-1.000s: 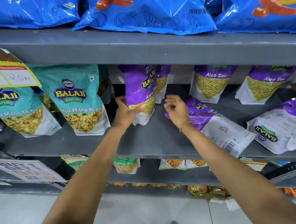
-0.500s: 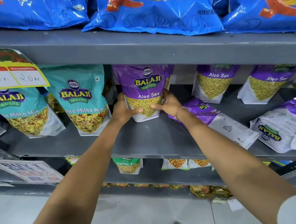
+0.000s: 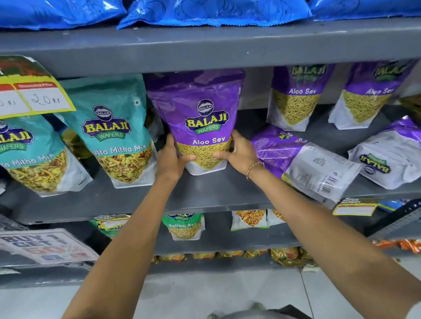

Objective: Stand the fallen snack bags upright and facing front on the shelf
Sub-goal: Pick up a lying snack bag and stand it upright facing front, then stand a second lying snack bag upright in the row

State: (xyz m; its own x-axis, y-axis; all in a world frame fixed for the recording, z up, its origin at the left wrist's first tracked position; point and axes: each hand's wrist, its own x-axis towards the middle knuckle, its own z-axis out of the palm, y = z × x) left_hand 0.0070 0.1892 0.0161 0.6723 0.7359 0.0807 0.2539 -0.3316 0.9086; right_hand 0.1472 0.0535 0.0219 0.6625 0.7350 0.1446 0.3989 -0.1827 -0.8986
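A purple Aloo Sev bag (image 3: 199, 113) stands upright on the grey middle shelf (image 3: 207, 190), its front label facing me. My left hand (image 3: 171, 159) grips its lower left side and my right hand (image 3: 240, 153) grips its lower right side. To the right, a second purple bag (image 3: 305, 159) lies flat on its front with the barcode side up. Further right a third purple bag (image 3: 398, 155) lies fallen on its side. Behind them two Aloo Sev bags (image 3: 299, 98) (image 3: 369, 96) stand upright at the back.
Two teal Mitha Mix bags (image 3: 115, 133) (image 3: 24, 153) stand to the left. A price tag (image 3: 13, 94) hangs from the upper shelf edge (image 3: 218, 49), which carries blue chip bags (image 3: 213, 0). Lower shelves hold smaller snack packs (image 3: 185, 227).
The purple bag went from turned sideways to front-facing. Both hands now hold its lower sides, and the view has moved closer.
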